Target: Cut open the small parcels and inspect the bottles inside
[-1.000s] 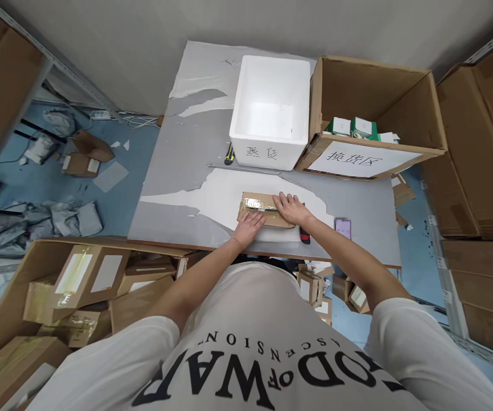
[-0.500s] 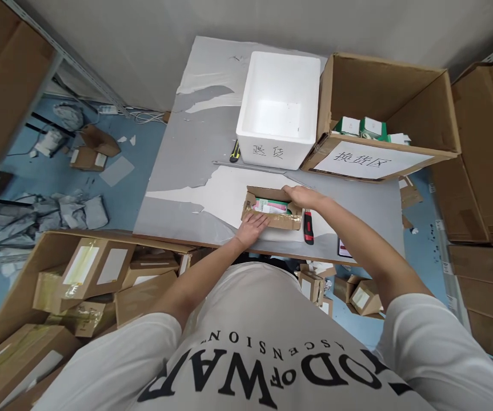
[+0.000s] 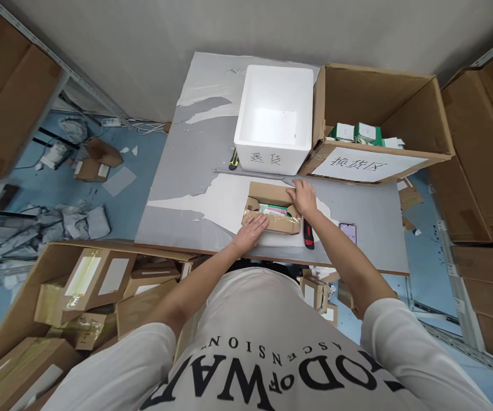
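Note:
A small brown cardboard box (image 3: pixel 277 226) lies with its top flaps apart near the table's front edge. Inside it, green, white and pink packaging (image 3: pixel 275 210) shows in part. My left hand (image 3: pixel 252 229) rests over the near flap, fingers closed over its edge. At the far right corner, my right hand (image 3: pixel 305 198) has thumb and fingers on the back flap, which leans away from me. Just right of the box, below my right wrist, is a red and black box cutter (image 3: pixel 308 235).
Behind stand a white foam box (image 3: pixel 267 154) and a large carton (image 3: pixel 387 177) holding green-and-white packs. A yellow and black cutter (image 3: pixel 233 159) lies beside the foam box. A phone (image 3: pixel 348 233) lies on the right. A big carton of parcels (image 3: pixel 113 246) stands at lower left.
The back flap has swung further away from me, showing more of its inner face. My right hand has shifted slightly right; my left hand stays on the near flap. The phone now shows fully.

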Demonstrator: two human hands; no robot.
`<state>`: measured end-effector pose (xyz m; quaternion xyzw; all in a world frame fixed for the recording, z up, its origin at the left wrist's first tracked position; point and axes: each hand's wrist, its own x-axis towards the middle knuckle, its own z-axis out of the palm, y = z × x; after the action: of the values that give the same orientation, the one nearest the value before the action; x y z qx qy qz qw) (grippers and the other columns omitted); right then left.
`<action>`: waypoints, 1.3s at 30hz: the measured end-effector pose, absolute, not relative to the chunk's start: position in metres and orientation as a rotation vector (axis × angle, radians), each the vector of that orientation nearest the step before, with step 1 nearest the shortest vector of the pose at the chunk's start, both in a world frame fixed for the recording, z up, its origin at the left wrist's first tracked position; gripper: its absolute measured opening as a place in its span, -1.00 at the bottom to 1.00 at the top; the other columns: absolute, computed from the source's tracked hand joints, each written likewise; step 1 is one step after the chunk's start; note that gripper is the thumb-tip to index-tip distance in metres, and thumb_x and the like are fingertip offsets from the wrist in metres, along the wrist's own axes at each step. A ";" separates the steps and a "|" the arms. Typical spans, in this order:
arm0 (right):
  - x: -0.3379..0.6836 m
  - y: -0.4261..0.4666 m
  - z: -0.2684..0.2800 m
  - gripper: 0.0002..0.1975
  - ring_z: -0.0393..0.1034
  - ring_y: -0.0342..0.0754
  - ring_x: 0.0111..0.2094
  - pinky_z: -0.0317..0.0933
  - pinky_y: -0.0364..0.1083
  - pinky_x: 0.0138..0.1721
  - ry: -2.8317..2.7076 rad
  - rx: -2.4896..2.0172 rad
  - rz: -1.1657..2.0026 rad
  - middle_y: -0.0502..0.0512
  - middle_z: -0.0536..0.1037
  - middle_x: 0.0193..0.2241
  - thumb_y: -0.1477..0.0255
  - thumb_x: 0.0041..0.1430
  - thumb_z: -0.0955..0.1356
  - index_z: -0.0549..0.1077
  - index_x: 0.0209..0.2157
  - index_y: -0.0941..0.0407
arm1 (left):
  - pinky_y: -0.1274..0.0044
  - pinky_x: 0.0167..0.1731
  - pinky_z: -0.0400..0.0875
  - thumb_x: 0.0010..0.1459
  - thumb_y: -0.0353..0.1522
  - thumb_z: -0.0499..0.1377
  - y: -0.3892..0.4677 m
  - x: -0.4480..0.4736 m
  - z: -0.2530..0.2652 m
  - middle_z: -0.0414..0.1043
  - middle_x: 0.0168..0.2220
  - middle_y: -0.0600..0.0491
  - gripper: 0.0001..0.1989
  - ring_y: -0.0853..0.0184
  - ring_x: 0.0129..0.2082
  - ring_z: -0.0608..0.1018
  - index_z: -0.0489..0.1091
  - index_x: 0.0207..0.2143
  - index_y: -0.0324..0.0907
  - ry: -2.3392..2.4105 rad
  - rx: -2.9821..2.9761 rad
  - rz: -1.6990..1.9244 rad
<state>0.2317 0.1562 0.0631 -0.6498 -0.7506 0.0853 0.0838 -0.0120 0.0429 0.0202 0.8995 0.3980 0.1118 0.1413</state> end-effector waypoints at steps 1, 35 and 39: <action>0.232 0.149 0.065 -0.57 0.18 0.20 0.11 0.06 0.11 0.04 -2.305 -1.840 0.161 0.36 0.32 0.12 0.32 0.31 0.17 0.29 0.14 0.19 | 0.24 0.24 0.11 0.24 -0.42 0.00 0.048 -0.017 0.024 0.09 0.28 -0.23 -0.48 0.17 0.33 0.08 0.09 0.25 -0.30 1.143 2.579 0.354; 0.216 -0.006 0.057 -0.42 0.13 0.08 0.25 0.09 0.17 0.21 -2.627 -1.495 0.557 0.24 0.27 0.22 0.63 0.14 0.16 0.27 0.21 0.15 | 0.30 0.22 0.12 -0.12 -0.33 0.29 0.130 -0.071 0.055 0.07 0.29 -0.25 -0.11 0.08 0.30 0.14 0.04 0.26 -0.31 0.907 2.615 -0.014; 0.224 0.045 0.086 -0.51 0.39 0.01 0.04 0.24 -0.01 0.05 -2.625 -1.547 0.718 0.16 0.51 0.02 0.66 0.12 0.16 0.51 -0.02 0.10 | 0.24 0.23 0.03 -0.03 -0.36 0.14 0.128 -0.056 0.078 0.28 0.19 -0.12 -0.36 0.15 0.22 0.29 0.22 0.17 -0.20 0.822 2.719 -0.037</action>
<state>0.2239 0.0445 0.0859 -0.4943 -0.8385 0.2292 0.0056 -0.0560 0.1279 0.0779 0.9464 0.2860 -0.0129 0.1499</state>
